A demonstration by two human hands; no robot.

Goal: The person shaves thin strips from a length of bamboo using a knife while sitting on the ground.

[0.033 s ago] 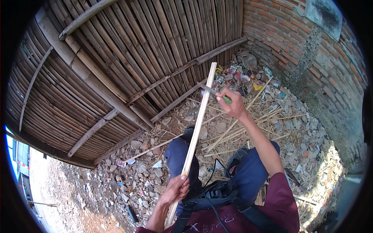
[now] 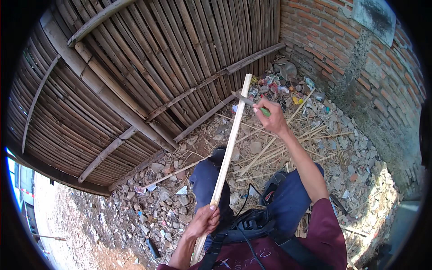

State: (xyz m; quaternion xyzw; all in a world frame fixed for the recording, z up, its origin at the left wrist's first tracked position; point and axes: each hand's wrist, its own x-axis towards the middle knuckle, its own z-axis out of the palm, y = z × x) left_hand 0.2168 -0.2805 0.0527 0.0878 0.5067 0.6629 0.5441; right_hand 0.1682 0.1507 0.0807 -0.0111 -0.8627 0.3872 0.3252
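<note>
A long pale bamboo strip [image 2: 231, 143] runs up and slightly right from my lap, its far end raised over the rubble. My left hand [image 2: 206, 220] is closed around its lower part, beside my left knee. In my right hand [image 2: 273, 119] is a knife [image 2: 265, 112] with a green handle, the fingers wrapped round it. The knife's grey blade lies across the strip a little below the far end, its tip sticking out on the left side. Whether the edge has cut into the bamboo cannot be made out.
Cut bamboo strips [image 2: 294, 137] and straw litter the stony ground ahead of my right knee. A bamboo slat wall [image 2: 180, 58] rises on the left, a brick wall [image 2: 324, 40] on the right. Rubbish [image 2: 274, 85] is piled in their corner. A black cable [image 2: 245, 200] hangs at my lap.
My right hand has shifted very slightly to the right, and the knife blade now lies a little higher across the strip. My left hand stays in place.
</note>
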